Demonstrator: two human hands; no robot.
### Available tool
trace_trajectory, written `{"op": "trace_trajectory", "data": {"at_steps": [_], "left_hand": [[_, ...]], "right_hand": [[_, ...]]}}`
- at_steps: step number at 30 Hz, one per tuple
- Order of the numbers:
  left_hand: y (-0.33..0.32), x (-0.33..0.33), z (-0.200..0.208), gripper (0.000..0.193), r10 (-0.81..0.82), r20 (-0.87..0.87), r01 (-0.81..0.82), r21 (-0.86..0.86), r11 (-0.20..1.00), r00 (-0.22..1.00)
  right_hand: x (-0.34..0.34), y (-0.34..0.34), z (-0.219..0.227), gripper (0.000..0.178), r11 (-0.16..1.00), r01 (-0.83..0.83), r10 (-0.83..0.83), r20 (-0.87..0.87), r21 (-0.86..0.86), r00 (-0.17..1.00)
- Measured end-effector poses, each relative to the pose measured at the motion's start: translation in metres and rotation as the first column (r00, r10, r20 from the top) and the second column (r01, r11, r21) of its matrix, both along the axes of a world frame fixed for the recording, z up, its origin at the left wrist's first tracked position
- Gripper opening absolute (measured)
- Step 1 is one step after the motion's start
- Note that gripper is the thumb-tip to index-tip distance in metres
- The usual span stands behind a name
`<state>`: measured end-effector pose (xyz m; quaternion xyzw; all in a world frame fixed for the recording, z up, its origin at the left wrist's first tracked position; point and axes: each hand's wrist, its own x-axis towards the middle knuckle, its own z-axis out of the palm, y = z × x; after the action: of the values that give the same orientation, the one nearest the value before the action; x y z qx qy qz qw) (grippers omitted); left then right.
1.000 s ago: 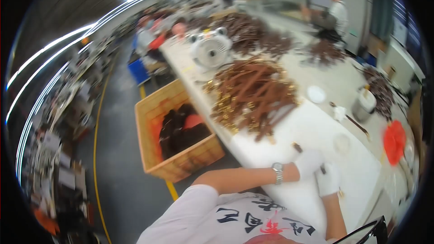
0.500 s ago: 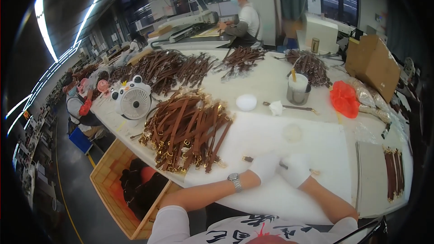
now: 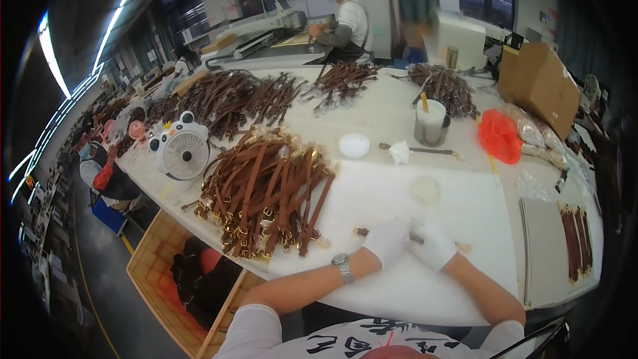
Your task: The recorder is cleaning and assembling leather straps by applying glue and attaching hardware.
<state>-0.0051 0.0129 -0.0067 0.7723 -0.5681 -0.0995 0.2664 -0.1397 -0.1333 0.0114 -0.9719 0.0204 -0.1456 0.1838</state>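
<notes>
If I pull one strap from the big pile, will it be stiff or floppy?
A strap probably bends but isn't very floppy, since many lie almost straight. The gold buckles might make their ends heavier. It could snag, too, because the pile is all crisscrossed.

I'm in a factory workshop, by the look of it: brown straps (image 3: 266, 183) with gold buckles (image 3: 244, 251) heaped along a big table (image 3: 372, 110), a masked worker (image 3: 350, 23) at a machine (image 3: 256, 38) beyond, a yellow crate (image 3: 149, 262) beside it, strip lights (image 3: 56, 56) overhead.
</notes>
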Motion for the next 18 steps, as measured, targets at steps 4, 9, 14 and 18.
{"op": "trace_trajectory", "data": {"at_steps": [4, 9, 14, 18], "left_hand": [[0.002, 0.003, -0.007, 0.027, 0.006, -0.010, -0.007, -0.045, 0.999, 1.000], [0.002, 0.004, -0.011, 0.027, -0.009, 0.009, 0.009, -0.019, 1.000, 1.000], [0.006, 0.003, -0.004, 0.031, -0.013, 0.049, 0.012, 0.032, 0.999, 0.999], [0.004, 0.005, -0.007, 0.038, -0.005, 0.063, 0.007, -0.041, 0.999, 0.998]], "right_hand": [[0.003, 0.006, 0.014, 0.016, 0.999, -0.042, 0.040, 0.083, 0.022, 0.996], [0.002, 0.004, 0.003, 0.017, 0.997, 0.013, -0.021, 0.098, 0.074, 0.995], [0.002, 0.000, -0.003, 0.017, 0.994, -0.035, 0.024, 0.118, 0.099, 0.993], [0.006, -0.003, -0.006, 0.018, 0.966, -0.025, 0.007, 0.071, 0.256, 0.997]]}}
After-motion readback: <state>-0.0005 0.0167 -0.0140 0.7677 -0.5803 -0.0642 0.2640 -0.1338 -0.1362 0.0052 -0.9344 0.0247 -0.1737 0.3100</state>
